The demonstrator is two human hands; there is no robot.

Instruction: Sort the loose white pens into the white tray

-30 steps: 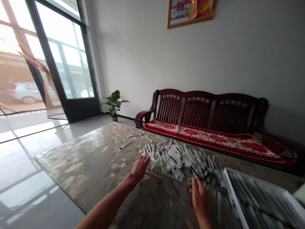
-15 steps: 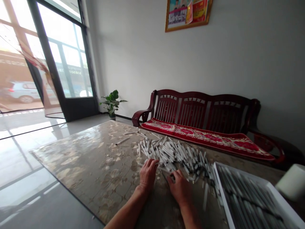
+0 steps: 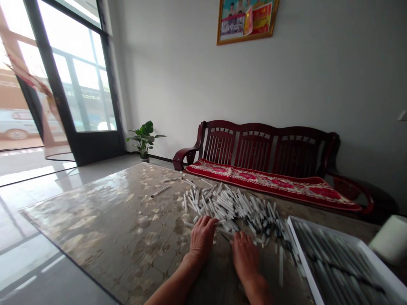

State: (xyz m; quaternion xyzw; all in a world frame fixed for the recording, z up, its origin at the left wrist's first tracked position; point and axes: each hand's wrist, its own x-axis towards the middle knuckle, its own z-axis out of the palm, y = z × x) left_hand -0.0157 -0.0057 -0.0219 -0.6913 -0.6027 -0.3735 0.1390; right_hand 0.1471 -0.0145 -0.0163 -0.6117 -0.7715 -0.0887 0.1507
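A heap of white pen-like sticks [image 3: 235,203], many with dark ends, lies spread over the table in front of both hands. At the heap's near edge is my left hand [image 3: 202,237], its fingers curled with a white pen-like stick [image 3: 220,221] showing at the fingertips. My right hand [image 3: 245,254] is closed just to the right and lower, knuckles up. A thin dark tip shows by its fingers, but what they hold is mostly hidden. Another white stick lies between the two hands.
On the right, a white tray [image 3: 300,260] holds rows of long, blurred sticks. A pale roll [image 3: 389,239] stands beyond it. A few sticks lie apart on the patterned table [image 3: 127,237]. Behind are a wooden bench [image 3: 254,144], a potted plant [image 3: 144,137] and a glass door [image 3: 85,84].
The view has turned slightly to the right. My right hand has turned over more, so its back now faces up and its fingers are hidden. The left hand stays at the heap's edge.
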